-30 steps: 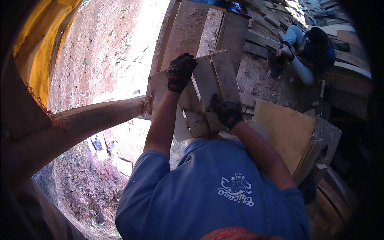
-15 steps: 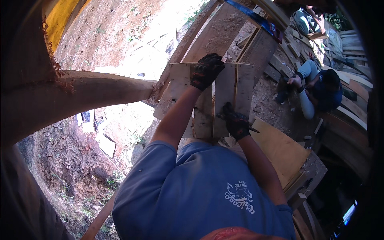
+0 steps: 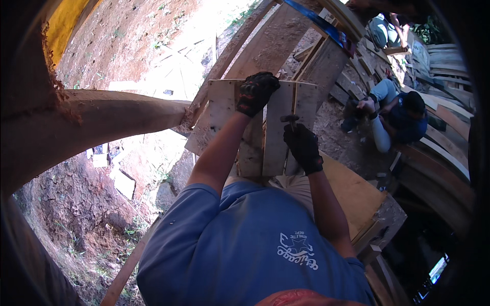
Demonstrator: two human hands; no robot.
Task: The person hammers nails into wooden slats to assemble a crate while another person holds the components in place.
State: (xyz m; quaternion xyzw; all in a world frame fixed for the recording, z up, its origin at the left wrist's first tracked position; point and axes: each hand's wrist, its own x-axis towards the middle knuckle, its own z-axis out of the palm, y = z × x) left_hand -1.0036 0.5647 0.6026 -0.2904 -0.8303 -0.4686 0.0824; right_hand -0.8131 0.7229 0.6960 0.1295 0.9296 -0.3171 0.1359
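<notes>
A panel of pale wooden boards (image 3: 275, 148) stands in front of me, nailed side by side. My left hand (image 3: 256, 92), in a black glove, grips the panel's top edge. My right hand (image 3: 303, 147), also gloved, is closed round the handle of a small hammer (image 3: 290, 119). The hammer's head rests against the boards near the gap between two of them. My blue shirt and both forearms fill the lower middle of the view.
A thick rounded log (image 3: 107, 120) crosses from the left to the panel. A plywood sheet (image 3: 354, 196) lies at my right. Another person in blue (image 3: 400, 115) crouches on stacked planks at the right. Long boards (image 3: 275, 41) lean beyond, over red dirt ground (image 3: 76, 204).
The view has swung, so the panel sits more upright and central. My left hand stays on the top edge. My right hand has risen along the boards with the hammer.
</notes>
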